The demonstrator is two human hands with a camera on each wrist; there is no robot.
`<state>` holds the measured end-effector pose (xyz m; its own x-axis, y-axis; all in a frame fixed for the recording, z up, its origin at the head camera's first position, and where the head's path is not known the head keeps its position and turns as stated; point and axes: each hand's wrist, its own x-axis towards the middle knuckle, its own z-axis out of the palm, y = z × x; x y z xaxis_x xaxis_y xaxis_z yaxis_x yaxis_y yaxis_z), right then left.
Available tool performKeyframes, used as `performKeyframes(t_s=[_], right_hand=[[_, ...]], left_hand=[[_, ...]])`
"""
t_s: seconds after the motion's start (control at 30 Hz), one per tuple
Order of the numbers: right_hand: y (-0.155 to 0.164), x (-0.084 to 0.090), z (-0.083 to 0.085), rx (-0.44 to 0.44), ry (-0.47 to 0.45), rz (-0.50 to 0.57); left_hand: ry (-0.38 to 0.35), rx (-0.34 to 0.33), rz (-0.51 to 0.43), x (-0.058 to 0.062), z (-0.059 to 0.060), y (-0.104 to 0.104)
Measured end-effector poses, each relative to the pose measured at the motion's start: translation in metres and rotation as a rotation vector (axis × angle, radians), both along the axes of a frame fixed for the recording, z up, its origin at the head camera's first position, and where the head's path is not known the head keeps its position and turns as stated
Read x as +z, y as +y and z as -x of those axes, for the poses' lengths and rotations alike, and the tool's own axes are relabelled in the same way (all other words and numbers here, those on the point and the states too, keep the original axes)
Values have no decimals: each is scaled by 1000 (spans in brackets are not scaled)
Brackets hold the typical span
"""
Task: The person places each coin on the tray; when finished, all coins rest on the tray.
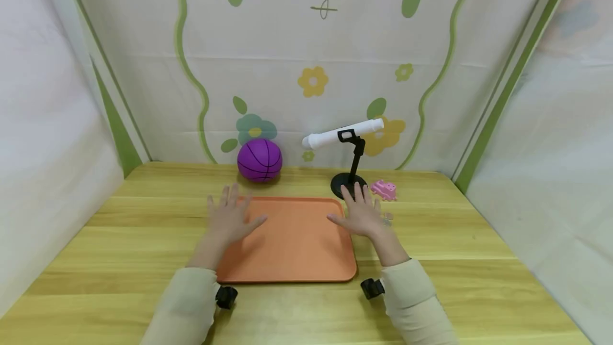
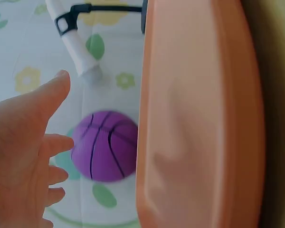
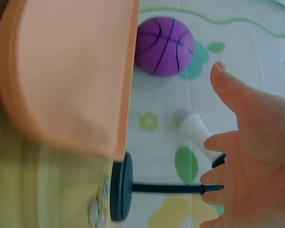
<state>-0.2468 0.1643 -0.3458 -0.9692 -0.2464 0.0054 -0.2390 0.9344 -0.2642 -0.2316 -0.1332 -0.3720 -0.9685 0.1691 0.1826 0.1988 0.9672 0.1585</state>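
Note:
An orange tray (image 1: 292, 244) lies flat in the middle of the wooden table. My left hand (image 1: 230, 217) is spread open, palm down, over the tray's left edge and holds nothing. My right hand (image 1: 361, 212) is spread the same way at the tray's right edge, also holding nothing. I cannot tell whether either palm touches the tray. In the left wrist view the open left hand (image 2: 23, 156) sits beside the tray (image 2: 199, 123). In the right wrist view the open right hand (image 3: 251, 156) is beside the tray (image 3: 71, 71).
A purple ball (image 1: 259, 160) sits behind the tray by the back wall. A white tube (image 1: 342, 133) is clamped on a black stand (image 1: 348, 184) just beyond my right hand. A pink toy (image 1: 384, 189) and a small shiny object (image 1: 388, 218) lie to the right.

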Motion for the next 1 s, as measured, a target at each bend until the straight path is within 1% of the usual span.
performKeyframes(t_s=[0.13, 0.27, 0.43, 0.63, 0.7, 0.83, 0.93, 1.0], right_hand=[[22, 1, 2, -16, 12, 22], [46, 0, 4, -6, 34, 64], [73, -11, 7, 8, 32, 166], [103, -30, 14, 20, 84, 245], [112, -35, 14, 9, 71, 277], [126, -44, 15, -25, -4, 374], [132, -50, 15, -60, -62, 445], [135, -54, 16, -87, -85, 467]], left_hand=[[-9, 7, -13, 2, -6, -20], [-26, 6, -64, 1, -12, -39], [-75, 7, -137, -9, -17, -61], [-124, -7, -232, -21, -18, -77], [-141, -13, -255, -25, -17, -81], [-170, -32, -307, -33, -15, -86], [-176, -64, -348, -39, -14, -87], [-175, -86, -375, -44, -14, -87]])
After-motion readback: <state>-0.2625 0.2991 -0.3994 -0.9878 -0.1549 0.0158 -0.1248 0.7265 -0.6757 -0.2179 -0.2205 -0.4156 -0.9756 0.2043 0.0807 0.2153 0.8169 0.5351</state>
